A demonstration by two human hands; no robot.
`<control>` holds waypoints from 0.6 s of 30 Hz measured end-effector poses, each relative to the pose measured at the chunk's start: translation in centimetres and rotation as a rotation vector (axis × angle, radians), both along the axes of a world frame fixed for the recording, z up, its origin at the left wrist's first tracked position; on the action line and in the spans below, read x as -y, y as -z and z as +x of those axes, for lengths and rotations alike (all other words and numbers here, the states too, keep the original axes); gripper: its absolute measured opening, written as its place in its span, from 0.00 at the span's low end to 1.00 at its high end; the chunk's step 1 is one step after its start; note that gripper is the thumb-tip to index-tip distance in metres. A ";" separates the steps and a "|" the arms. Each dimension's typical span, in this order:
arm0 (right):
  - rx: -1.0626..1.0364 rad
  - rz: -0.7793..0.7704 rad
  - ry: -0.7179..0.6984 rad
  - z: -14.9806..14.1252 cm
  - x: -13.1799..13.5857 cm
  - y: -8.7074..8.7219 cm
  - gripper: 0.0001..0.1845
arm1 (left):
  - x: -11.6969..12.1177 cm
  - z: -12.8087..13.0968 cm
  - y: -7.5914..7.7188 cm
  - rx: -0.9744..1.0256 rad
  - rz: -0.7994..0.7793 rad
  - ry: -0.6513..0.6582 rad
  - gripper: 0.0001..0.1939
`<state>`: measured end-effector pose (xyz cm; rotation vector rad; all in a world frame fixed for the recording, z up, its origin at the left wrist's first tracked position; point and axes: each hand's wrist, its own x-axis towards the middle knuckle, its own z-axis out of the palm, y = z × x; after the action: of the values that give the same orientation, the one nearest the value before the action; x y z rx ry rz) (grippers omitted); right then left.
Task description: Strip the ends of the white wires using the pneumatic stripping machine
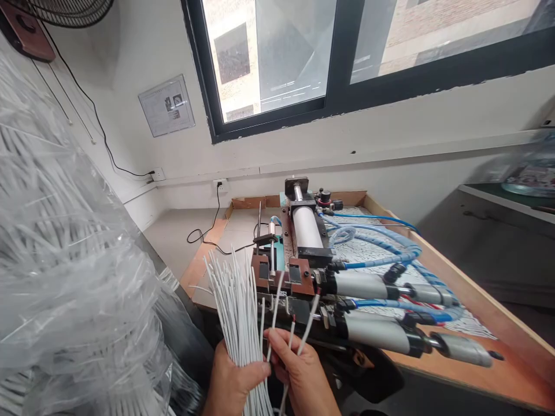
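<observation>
A thick bundle of white cables (236, 315) stands nearly upright in my left hand (236, 378), whose thumb and fingers wrap round it low down. Close beside it on the right, my right hand (299, 370) is closed on a few single white cables (309, 323). One of these, pinched between thumb and forefinger, runs up along the bundle; two others stick out above the fingers and show reddish tips. Just beyond both hands is a pneumatic machine (310, 228) with brown metal blocks and silver cylinders. The lower ends of the cables leave the picture.
Clear plastic bags (87, 277) full of white cables rise on the left. Blue air hoses (390, 237) loop over white scraps on the wood-edged bench (433, 271). A fan (69, 8) hangs at upper left, and a shelf (511, 199) juts in at right.
</observation>
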<state>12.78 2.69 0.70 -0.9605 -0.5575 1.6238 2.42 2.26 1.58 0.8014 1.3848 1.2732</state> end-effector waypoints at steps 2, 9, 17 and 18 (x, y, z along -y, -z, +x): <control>0.028 -0.025 0.021 0.0 0.3 0.5 0.16 | 0.4 -0.4 0.4 -0.012 0.048 0.011 0.07; -0.012 -0.091 -0.010 0.4 0.4 0.1 0.18 | 1.2 -0.8 0.0 0.140 -0.022 -0.077 0.09; -0.133 -0.086 -0.042 0.4 -0.1 -0.4 0.15 | 1.2 -0.6 -1.0 0.045 0.066 0.015 0.05; -0.128 -0.078 -0.077 0.3 0.1 -0.3 0.15 | 1.3 -0.6 -1.2 0.030 0.069 0.032 0.05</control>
<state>13.03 2.63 0.97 -0.8939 -0.4519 1.7735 1.85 0.98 2.77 0.8450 1.3047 1.3087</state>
